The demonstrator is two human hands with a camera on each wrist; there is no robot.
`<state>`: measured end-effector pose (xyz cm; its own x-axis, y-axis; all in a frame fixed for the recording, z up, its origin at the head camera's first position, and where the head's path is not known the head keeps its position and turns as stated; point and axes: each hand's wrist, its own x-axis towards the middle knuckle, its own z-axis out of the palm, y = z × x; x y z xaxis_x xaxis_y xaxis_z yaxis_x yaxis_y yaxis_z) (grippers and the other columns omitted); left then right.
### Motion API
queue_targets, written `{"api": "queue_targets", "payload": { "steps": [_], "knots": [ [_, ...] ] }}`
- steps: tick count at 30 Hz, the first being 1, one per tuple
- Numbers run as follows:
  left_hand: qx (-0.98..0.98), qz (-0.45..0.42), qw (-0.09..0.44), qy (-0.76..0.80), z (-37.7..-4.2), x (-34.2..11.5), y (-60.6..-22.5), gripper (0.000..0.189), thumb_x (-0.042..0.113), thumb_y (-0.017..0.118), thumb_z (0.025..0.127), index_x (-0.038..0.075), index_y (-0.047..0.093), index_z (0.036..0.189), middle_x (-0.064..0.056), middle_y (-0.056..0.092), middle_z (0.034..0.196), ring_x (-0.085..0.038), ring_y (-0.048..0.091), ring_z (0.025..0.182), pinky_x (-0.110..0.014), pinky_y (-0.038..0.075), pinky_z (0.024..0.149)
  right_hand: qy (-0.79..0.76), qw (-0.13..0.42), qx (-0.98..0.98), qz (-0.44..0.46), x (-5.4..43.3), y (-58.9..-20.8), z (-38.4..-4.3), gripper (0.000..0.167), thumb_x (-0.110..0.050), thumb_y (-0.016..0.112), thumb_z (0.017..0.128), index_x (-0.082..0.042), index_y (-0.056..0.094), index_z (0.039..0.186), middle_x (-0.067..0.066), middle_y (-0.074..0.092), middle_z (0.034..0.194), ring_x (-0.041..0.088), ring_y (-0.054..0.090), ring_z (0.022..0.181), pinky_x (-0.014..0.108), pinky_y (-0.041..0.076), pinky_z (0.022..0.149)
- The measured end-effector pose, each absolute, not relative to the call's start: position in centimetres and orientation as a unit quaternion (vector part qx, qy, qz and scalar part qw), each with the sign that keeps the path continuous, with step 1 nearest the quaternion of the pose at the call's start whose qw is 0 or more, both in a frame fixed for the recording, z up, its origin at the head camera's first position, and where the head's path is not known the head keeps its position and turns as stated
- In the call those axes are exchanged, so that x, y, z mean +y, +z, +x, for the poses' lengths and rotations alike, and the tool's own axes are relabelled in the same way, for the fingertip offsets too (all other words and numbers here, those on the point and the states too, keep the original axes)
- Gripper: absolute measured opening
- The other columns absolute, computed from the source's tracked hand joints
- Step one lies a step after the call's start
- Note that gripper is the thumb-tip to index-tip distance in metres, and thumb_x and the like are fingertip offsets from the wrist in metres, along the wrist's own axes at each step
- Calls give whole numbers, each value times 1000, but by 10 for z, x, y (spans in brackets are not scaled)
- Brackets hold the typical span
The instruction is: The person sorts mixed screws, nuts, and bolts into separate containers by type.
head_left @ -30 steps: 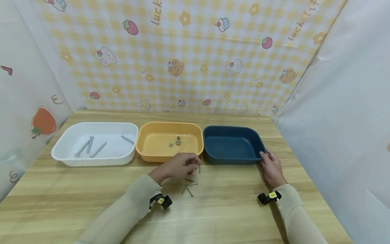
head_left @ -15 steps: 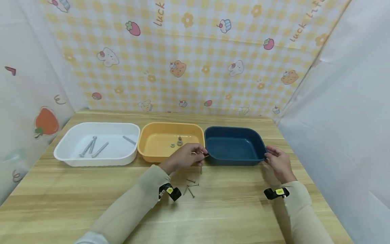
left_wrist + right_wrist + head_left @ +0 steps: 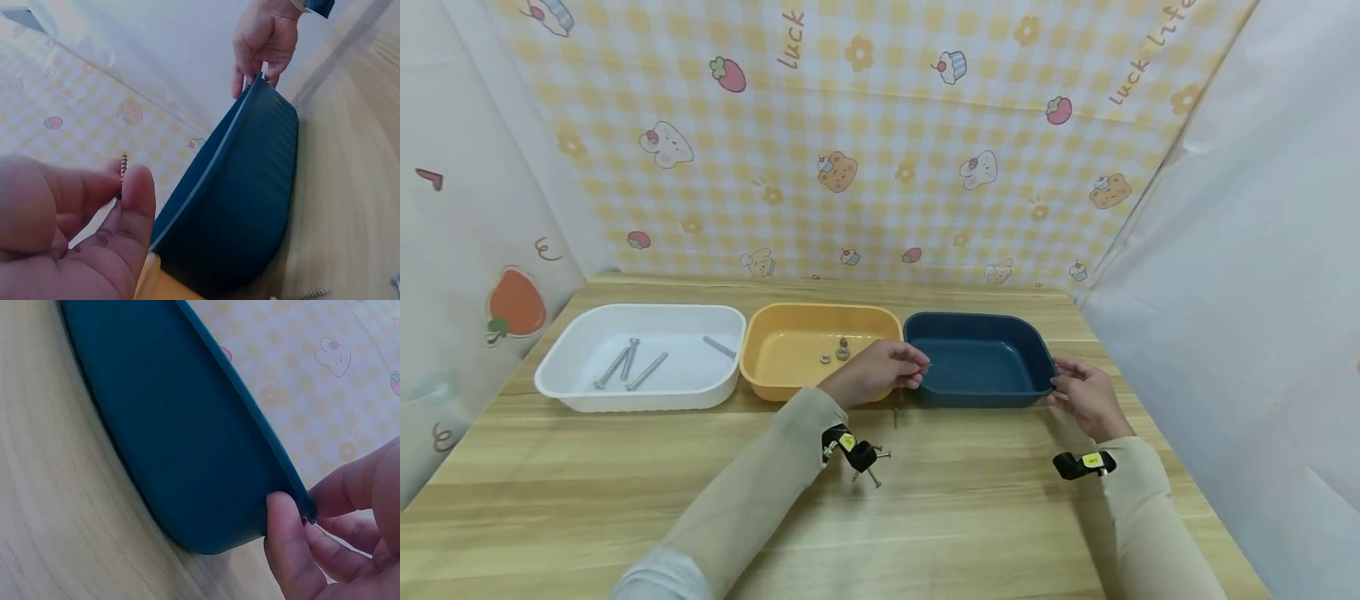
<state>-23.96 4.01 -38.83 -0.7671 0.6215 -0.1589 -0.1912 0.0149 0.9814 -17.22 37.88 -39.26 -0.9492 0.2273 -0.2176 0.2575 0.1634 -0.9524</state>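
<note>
My left hand pinches a small screw between thumb and fingertips, its threaded end sticking up in the left wrist view. That hand is over the left end of a dark blue plastic tray. With thumb and fingers my right hand grips the rim at the tray's right end; in the right wrist view the thumb lies against the outer wall. The tray's visible floor shows no items. On the table by the left wrist are several loose screws, partly hidden by the wrist camera, and one upright-looking screw nearer the trays.
A yellow tray holding several nuts stands against the blue tray's left side. Left of it is a white tray with several long bolts. A checked cloth hangs behind the wooden table.
My left hand has moved right and up with the screw, from in front of the yellow tray to the blue tray's left end. My right hand stays at the blue tray's right rim.
</note>
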Motion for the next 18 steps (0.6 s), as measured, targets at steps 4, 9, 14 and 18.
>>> {"api": "queue_targets", "payload": {
  "steps": [4,9,14,18],
  "knots": [
    [639,167,303,687,-245,48,-385,27,-2,43,102,-12,53,124,-32,52,124,-36,59,102,-28,54,81,-646,2,746,164,377,-394,-172,54,2,48,98,3,30,148,14,44,122,11,60,84,23,56,67],
    [635,157,307,691,-251,55,-385,29,-2,44,102,-12,51,128,-31,51,129,-42,53,116,-28,54,84,-657,-2,735,165,374,-397,-172,53,2,48,97,4,31,148,10,48,115,11,60,83,23,56,67],
    [615,146,320,706,-257,67,-387,32,-1,44,102,-13,49,131,-31,51,130,-42,51,120,-29,53,88,-655,-13,738,164,374,-397,-170,54,0,47,97,4,30,148,7,49,114,9,59,82,22,55,65],
    [605,128,333,711,-261,76,-385,35,2,43,103,-12,47,135,-30,50,133,-38,52,121,-32,50,93,-653,-21,739,164,375,-397,-170,53,-1,46,97,4,31,148,7,49,114,9,58,83,22,55,65]
  ]
}}
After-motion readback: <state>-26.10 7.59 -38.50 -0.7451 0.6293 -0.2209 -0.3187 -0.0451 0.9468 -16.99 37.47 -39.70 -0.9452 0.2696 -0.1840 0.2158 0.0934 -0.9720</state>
